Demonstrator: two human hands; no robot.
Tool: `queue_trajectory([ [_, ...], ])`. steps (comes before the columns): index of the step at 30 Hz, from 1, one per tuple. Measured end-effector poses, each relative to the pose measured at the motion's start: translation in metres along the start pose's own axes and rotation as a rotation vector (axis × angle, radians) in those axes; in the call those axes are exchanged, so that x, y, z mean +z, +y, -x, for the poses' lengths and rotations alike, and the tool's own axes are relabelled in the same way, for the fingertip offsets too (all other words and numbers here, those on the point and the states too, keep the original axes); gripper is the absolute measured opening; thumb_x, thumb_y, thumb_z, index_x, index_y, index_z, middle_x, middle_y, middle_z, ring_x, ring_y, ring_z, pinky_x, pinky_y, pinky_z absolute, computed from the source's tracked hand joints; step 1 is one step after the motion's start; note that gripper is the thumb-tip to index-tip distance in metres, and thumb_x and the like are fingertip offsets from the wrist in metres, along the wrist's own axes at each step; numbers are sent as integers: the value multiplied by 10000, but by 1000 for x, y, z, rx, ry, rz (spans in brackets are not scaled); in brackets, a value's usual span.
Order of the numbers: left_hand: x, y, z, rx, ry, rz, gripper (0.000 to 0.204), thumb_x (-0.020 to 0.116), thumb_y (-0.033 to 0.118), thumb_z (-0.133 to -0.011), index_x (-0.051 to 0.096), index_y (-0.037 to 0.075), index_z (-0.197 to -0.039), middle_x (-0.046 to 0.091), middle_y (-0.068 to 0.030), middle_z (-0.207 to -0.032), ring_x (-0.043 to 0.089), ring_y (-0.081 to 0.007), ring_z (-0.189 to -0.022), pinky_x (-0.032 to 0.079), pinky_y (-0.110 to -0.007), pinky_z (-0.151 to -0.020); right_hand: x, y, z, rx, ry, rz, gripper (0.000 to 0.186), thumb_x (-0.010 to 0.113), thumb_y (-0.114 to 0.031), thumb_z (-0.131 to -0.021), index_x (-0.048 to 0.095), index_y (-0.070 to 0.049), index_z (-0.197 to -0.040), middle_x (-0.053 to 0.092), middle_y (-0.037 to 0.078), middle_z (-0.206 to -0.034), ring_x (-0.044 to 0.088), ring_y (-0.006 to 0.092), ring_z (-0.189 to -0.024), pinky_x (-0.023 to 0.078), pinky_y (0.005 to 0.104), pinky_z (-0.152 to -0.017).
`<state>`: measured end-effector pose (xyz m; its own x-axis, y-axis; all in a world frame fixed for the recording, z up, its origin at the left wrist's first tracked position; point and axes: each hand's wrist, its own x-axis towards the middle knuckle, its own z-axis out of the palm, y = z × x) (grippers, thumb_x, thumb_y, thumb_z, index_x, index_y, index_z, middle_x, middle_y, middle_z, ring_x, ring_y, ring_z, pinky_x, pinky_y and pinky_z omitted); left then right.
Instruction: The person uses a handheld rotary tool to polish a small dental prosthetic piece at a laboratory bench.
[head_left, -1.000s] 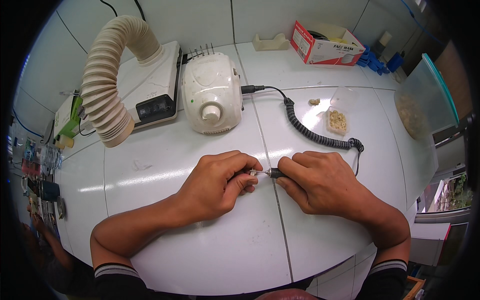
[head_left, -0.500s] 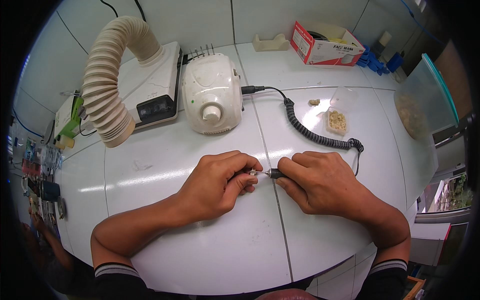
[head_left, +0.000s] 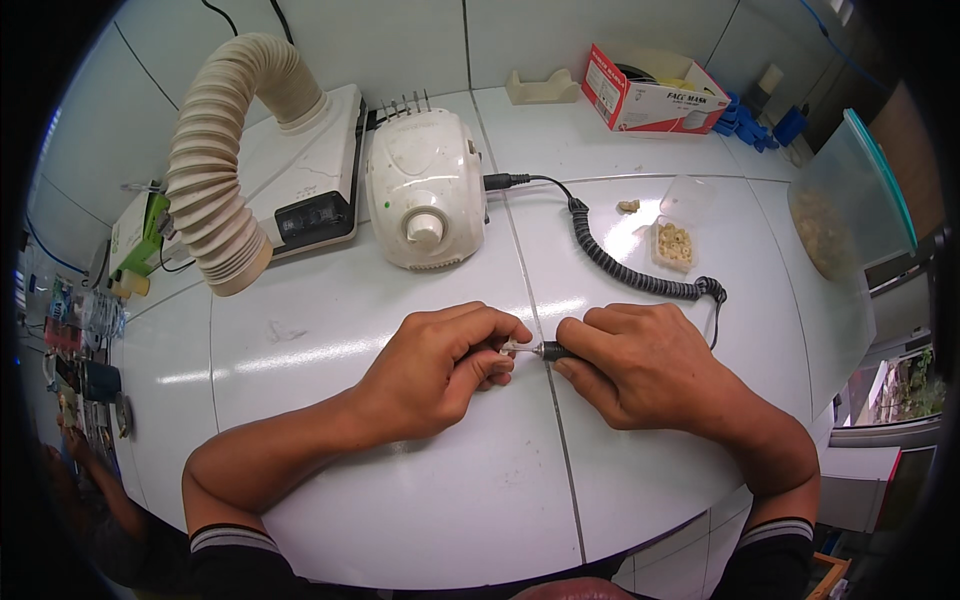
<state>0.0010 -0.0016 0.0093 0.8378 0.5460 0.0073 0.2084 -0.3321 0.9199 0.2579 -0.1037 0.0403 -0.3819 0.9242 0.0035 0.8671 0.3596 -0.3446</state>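
Edging its forefinger [head_left: 505, 322] rightward, the left hand [head_left: 432, 358] pinches a small whitish piece [head_left: 508, 347] — seemingly re-angled against the bit [head_left: 531, 349] — while the right hand [head_left: 645, 365] grips the rotary handpiece [head_left: 554, 350].

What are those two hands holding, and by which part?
The right hand grips a black pen-like tool near its front end. The left hand pinches a tiny pale piece between thumb and fingers; which part of it cannot be told.

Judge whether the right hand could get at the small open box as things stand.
Probably not freely: the right hand grips the black handpiece, and the coiled cord lies between hand and open box, though that looks low enough to reach over.
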Motion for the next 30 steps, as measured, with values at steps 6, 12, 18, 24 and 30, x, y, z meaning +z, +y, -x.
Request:
queue_trajectory([
  [6, -1, 1, 1, 10, 12, -12, 267, 662, -73, -1048, 727, -24, -1301, 765, -98, -992, 803, -156, -905, 631, -305, -855, 0, 4, 0, -7, 51, -66, 186, 716, -256, -1052, 677, -79, -1093, 693, 101, -773, 721, 338, -709, 532, 487, -606],
  [12, 0, 1, 1, -6, 13, 32, 260, 655, -73, -1051, 722, -35, -1299, 778, -100, -987, 797, -147, -907, 638, -296, -861, 1, 3, 1, -21, 42, -35, 189, 714, -258, -1053, 678, -78, -1098, 693, 99, -769, 721, 339, -710, 532, 485, -602],
  [18, -2, 1, 1, -18, -5, 45, 266, 638, -78, -1056, 722, -50, -1308, 788, -102, -973, 800, -148, -920, 646, -295, -872, 0, 1, 1, -21, 35, -10, 194, 716, -269, -1060, 677, -83, -1095, 674, 89, -757, 714, 328, -705, 526, 486, -591],
  [24, -5, 1, -1, -55, -47, 69, 280, 633, -73, -1057, 735, -53, -1317, 795, -108, -978, 809, -157, -912, 642, -299, -872, 1, 1, 1, -20, 25, -4, 193, 717, -275, -1064, 677, -88, -1090, 664, 83, -748, 707, 322, -696, 518, 486, -584],
  [30, -7, 3, -1, -69, -74, 77, 289, 622, -68, -1057, 748, -43, -1316, 798, -115, -986, 810, -159, -905, 634, -303, -865, -1, 1, 0, -16, 16, -11, 196, 716, -277, -1064, 673, -86, -1074, 664, 85, -747, 709, 326, -701, 518, 490, -593],
])
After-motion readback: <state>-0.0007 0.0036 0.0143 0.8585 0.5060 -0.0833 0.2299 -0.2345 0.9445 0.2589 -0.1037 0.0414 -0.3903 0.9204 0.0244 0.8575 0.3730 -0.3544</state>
